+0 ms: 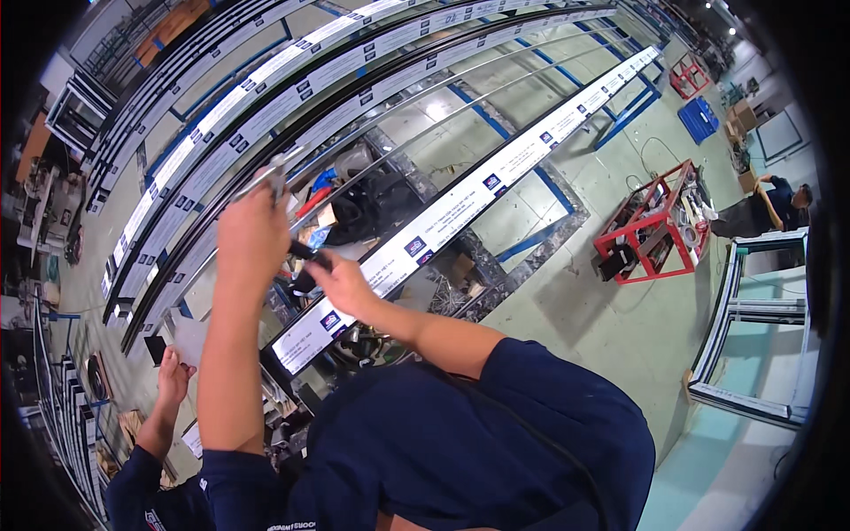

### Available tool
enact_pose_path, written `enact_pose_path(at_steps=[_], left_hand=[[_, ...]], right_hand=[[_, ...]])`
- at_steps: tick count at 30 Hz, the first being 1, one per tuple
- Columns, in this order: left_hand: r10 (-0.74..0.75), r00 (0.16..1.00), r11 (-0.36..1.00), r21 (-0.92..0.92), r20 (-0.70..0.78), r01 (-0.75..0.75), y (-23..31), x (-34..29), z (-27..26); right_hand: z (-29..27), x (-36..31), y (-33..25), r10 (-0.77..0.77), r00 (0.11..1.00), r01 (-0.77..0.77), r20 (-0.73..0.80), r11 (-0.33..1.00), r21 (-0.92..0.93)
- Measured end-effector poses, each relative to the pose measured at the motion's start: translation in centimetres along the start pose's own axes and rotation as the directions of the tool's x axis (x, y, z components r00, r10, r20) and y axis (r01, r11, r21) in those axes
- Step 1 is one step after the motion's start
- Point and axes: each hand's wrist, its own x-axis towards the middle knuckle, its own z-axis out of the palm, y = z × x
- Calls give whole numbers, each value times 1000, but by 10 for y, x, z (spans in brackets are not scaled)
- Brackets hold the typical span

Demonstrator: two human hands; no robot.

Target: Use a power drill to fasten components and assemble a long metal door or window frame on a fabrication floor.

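My left hand is raised at the left of centre, its fingers closed round a silver metal tool whose exact kind I cannot make out. To its right and lower, my right hand is wrapped round a black handle. The handle's far end passes toward my left wrist; I cannot tell if it belongs to the silver tool. Just beyond my right hand runs a long white-filmed profile bar, slanting up to the right. Below and behind the hands lies a cluttered tray of tools with black, red and blue items.
More long profiles lie across blue-framed racks at the far left. A co-worker's hand is close by my left forearm. A red metal cart and a blue crate stand right. Another person bends beside a window frame.
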Motion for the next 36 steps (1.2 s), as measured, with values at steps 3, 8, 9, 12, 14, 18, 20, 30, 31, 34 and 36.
enact_pose_path(at_steps=[3, 8, 9, 12, 14, 18, 20, 30, 31, 34, 36], left_hand=[[85, 994, 996, 32, 74, -88, -6, 30, 42], [217, 968, 976, 0, 127, -218, 11, 58, 99], [201, 969, 979, 16, 145, -205, 10, 64, 106], [189, 970, 980, 29, 156, -196, 11, 81, 131], [158, 970, 985, 33, 184, -167, -1, 92, 148], [180, 923, 983, -33, 341, -179, 15, 109, 174], [265, 896, 964, -120, 357, -238, 12, 108, 204], [331, 892, 908, -361, 306, -213, -9, 56, 255], [302, 926, 901, -386, 228, -199, -17, 40, 247], [105, 980, 888, -459, 167, -17, -37, -32, 192], [-38, 986, 877, -468, 165, 112, -52, -91, 153]], right_hand=[[-11, 13, 22, 51, 998, -48, -33, 996, 76], [-27, 31, 52, 199, 980, -184, 6, 892, 412], [-28, 37, 54, 217, 976, -209, 32, 876, 435], [-51, 61, 70, 283, 948, -318, 148, 881, 351], [-65, 74, 63, 243, 957, -268, 160, 949, 165], [-101, 105, 68, -276, 957, 291, 92, 900, -324], [-108, 114, 59, -294, 944, 328, 150, 787, -522], [-109, 119, 86, 297, 955, -228, 25, 780, -582], [-108, 121, 87, 259, 966, -196, 11, 756, -625], [-106, 129, 79, 261, 953, -35, 154, 601, -798], [-104, 124, 68, 219, 965, -14, 146, 595, -804]])
